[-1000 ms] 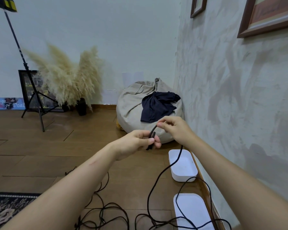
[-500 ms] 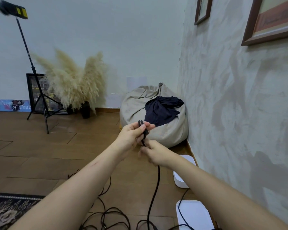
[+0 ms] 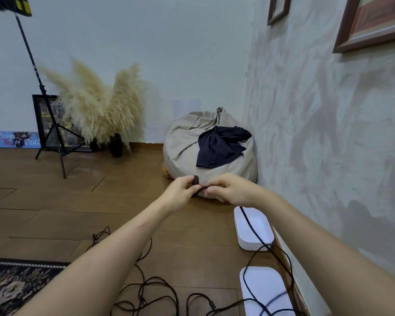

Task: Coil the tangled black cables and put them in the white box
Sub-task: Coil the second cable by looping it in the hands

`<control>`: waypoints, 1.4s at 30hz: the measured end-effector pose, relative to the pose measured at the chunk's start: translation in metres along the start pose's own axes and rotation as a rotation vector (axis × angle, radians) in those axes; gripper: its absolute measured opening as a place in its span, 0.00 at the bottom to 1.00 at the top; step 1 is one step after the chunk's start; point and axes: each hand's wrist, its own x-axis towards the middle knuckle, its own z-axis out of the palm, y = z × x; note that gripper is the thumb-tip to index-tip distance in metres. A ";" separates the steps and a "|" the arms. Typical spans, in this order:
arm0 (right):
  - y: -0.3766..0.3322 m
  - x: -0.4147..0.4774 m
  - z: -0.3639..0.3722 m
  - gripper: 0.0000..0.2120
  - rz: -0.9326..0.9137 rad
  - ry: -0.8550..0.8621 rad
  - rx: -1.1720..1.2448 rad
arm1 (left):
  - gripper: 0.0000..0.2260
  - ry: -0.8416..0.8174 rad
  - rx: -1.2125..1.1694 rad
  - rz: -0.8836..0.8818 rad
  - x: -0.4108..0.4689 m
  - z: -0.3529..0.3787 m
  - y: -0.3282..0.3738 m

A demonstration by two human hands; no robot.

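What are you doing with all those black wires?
A person is winding up a black cable. The left hand pinches its end and the right hand grips it close by. The rest hangs past the white box to a tangle on the floor. The box holds no coil yet.

One camera here, worn on the head, looking forward and a little down along both forearms. It's wide-angle, so the edges bow. The left hand (image 3: 180,190) and right hand (image 3: 230,190) meet at dead centre at arm's reach, pinching the black cable (image 3: 195,180). The lens faces the room's corner: far wall (image 3: 146,53) straight ahead, side wall (image 3: 328,156) running close down the right. The floor (image 3: 55,201) fills the lower half. The white box (image 3: 242,238) sits low right, near the feet, and the tripod (image 3: 53,131) stands far off left.
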 end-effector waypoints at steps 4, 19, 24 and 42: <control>0.011 0.001 -0.009 0.10 -0.111 0.187 -0.074 | 0.11 -0.212 -0.206 -0.025 -0.007 0.010 0.021; 0.026 0.002 -0.006 0.10 -0.082 0.286 0.071 | 0.13 -0.302 -0.540 -0.159 -0.011 0.011 0.030; 0.025 0.000 -0.006 0.10 -0.104 0.275 0.045 | 0.11 -0.311 -0.202 -0.037 -0.018 0.014 0.034; 0.029 -0.009 -0.017 0.05 0.030 0.408 0.436 | 0.10 -0.355 -0.374 -0.046 -0.021 -0.004 0.047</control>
